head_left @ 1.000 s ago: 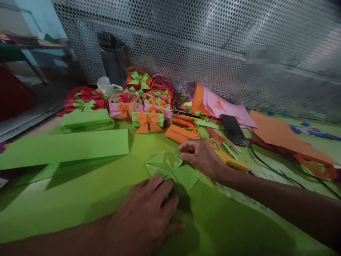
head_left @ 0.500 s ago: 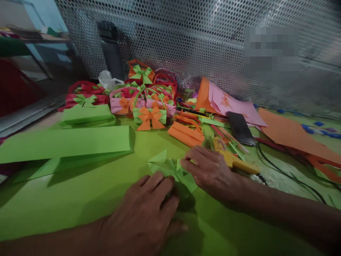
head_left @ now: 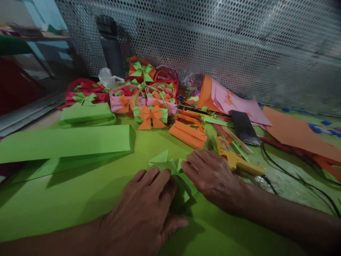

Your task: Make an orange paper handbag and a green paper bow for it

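A folded light green paper piece [head_left: 174, 167] with pointed ends lies on the green tabletop [head_left: 106, 195], between my two hands. My left hand [head_left: 144, 206] rests over its near left part, thumb stretched to the right and the other fingers bent; whether they pinch the paper is hidden. On the paper's right side is my right hand [head_left: 207, 174], its fingers bent together against the green paper. An orange folded paper piece [head_left: 188, 134] and a yellow glue gun [head_left: 237, 160] lie just beyond my right hand.
Small paper bags with bows [head_left: 150, 115] stand at the back by a dark bottle [head_left: 110, 46] and a perforated metal panel [head_left: 186, 39]. Folded green paper [head_left: 71, 140] lies left. To the right are a phone [head_left: 243, 127], orange sheets [head_left: 298, 131] and a black cable [head_left: 298, 183].
My left thumb has spread away from its fingers. My right hand has shifted slightly, and more of the green paper shows between the hands. The view has turned a little.
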### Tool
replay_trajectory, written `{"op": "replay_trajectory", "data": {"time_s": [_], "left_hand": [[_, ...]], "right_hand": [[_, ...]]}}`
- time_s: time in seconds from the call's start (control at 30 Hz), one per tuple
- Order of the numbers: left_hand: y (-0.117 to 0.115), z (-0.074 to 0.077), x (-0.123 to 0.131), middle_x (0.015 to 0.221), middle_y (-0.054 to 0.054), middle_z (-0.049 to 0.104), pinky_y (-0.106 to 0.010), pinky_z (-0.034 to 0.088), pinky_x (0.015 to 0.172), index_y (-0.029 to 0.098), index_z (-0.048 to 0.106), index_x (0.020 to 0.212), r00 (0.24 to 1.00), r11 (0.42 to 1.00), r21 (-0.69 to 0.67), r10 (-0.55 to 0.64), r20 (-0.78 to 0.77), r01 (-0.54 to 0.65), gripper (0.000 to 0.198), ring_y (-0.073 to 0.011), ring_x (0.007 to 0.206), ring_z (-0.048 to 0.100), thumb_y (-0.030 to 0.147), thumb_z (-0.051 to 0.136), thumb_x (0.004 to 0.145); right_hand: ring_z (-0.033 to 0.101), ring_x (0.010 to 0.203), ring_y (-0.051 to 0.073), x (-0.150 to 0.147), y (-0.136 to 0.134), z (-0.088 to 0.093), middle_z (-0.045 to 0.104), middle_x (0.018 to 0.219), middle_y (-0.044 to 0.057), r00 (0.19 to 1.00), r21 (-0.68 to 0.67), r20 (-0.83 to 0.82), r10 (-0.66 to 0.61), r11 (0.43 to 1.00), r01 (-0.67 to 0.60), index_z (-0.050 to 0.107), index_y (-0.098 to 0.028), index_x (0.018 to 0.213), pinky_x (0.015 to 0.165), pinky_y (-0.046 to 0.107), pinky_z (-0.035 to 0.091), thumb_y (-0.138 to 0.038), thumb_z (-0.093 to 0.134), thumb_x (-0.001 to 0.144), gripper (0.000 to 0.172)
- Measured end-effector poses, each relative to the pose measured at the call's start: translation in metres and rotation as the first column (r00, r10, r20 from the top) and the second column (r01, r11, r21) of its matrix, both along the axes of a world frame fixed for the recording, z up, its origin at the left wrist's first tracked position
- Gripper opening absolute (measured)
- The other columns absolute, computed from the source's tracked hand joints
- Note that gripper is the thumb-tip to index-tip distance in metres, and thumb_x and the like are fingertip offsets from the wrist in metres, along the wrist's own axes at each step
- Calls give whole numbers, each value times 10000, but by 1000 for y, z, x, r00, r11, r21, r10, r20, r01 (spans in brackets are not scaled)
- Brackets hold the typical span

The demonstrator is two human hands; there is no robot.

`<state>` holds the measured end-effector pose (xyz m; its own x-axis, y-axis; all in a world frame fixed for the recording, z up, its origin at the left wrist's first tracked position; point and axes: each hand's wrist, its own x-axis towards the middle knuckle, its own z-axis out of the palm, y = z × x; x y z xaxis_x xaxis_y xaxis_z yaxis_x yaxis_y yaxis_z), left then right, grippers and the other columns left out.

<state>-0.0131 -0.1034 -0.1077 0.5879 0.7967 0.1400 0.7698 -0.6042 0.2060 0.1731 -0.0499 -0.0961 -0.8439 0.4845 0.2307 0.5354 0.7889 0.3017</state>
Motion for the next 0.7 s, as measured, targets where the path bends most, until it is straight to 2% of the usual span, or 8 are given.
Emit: {"op": "replay_trajectory", "data": {"time_s": [0.2,0.47,0.7], "left_hand": [[2,-1,1,961,-98,576,-448,420,717,161,611,925,1000,1000,-5,-15,15,15,463,-258,830,493,566,419,807],[5,1,1,965,-96,565,-454,436,733,155,603,926,999,999,-39,-17,30,19,393,-258,849,487,510,501,792],[10,1,2,941,-87,557,-463,435,734,155,587,988,999,998,-50,-21,39,23,408,-261,849,483,503,495,797]], "right_hand": [[453,642,193,-1,0,-2,541,676,40,1000,19,12,-8,1000,8,585,-156,723,526,329,317,-105,527,774,92],[467,641,199,-1,-1,0,547,683,37,1000,14,8,3,1000,-3,588,-151,731,526,331,324,-116,571,751,43],[459,644,197,-1,0,-2,535,677,43,1000,23,9,26,999,-26,587,-153,733,541,335,330,-115,503,799,113]]}}
